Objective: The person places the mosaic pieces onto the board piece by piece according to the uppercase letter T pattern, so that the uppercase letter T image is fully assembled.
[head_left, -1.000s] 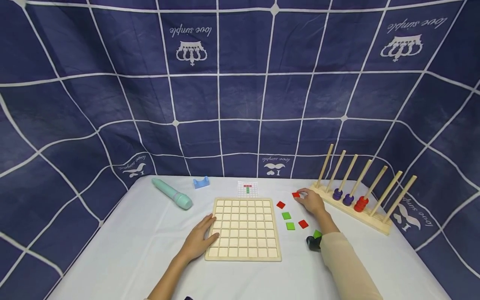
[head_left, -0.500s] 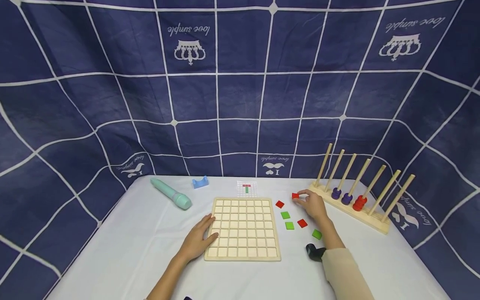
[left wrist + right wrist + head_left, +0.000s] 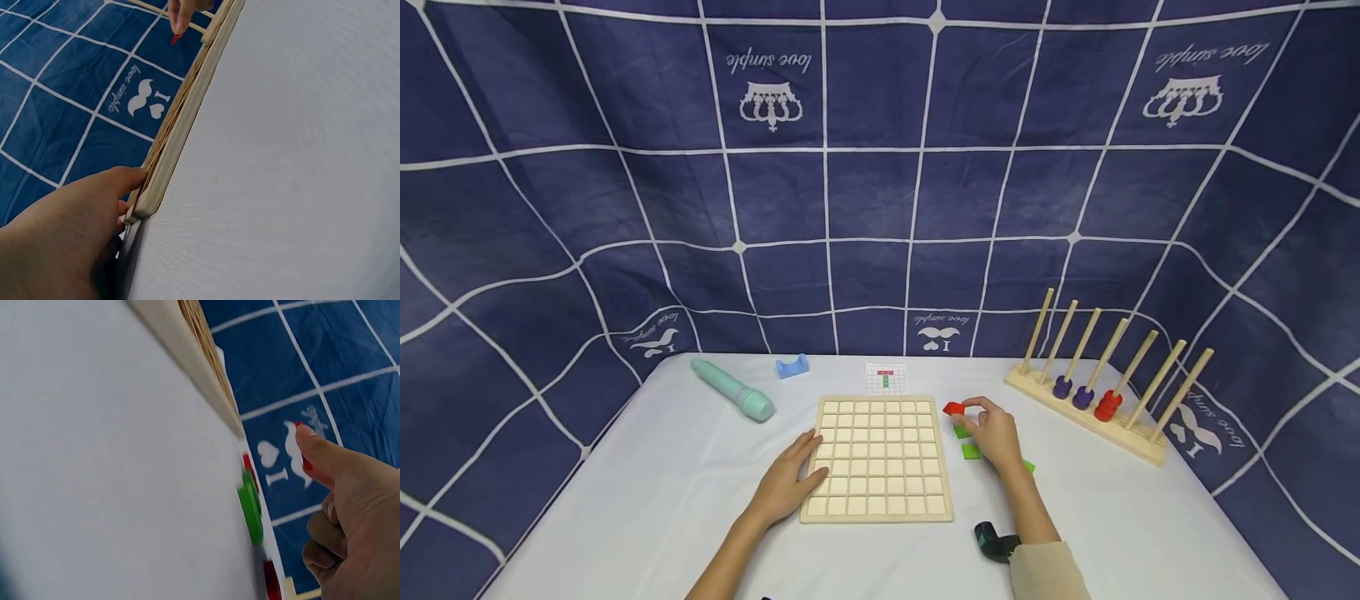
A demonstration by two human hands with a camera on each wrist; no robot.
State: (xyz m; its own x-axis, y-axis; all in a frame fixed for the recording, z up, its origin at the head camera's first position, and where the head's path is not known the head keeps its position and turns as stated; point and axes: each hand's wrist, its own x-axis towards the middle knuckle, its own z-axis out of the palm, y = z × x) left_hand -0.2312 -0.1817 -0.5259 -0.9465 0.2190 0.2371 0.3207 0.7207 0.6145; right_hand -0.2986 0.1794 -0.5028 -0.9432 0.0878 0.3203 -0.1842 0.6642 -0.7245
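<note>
My left hand [image 3: 785, 482] rests on the left edge of a wooden grid board [image 3: 808, 513], fingers extended and thumb lying on the squares. In the left wrist view, that thumb touches the board's edge near a corner. Right of the board, my right hand [image 3: 996, 432] pinches a red square tile [image 3: 953, 408] between thumb and fingers; the tile also shows in the left wrist view, tilted in the fingertips. Under and beside this hand lie green tiles [image 3: 972, 452], partly covered. Another red tile [image 3: 272, 580] shows low in the right wrist view.
Behind the board lies a card [image 3: 885, 380] with a red and green T pattern. A peg abacus [image 3: 1086, 414] with purple and red beads stands at the right. A mint microphone-shaped toy [image 3: 732, 389] and a blue cradle [image 3: 792, 367] lie back left. A dark device [image 3: 995, 542] is by my right wrist.
My right hand has lifted the red tile and carried it left and slightly nearer, toward the board's right edge. My left hand has stayed on the board. The head view has shifted slightly.
</note>
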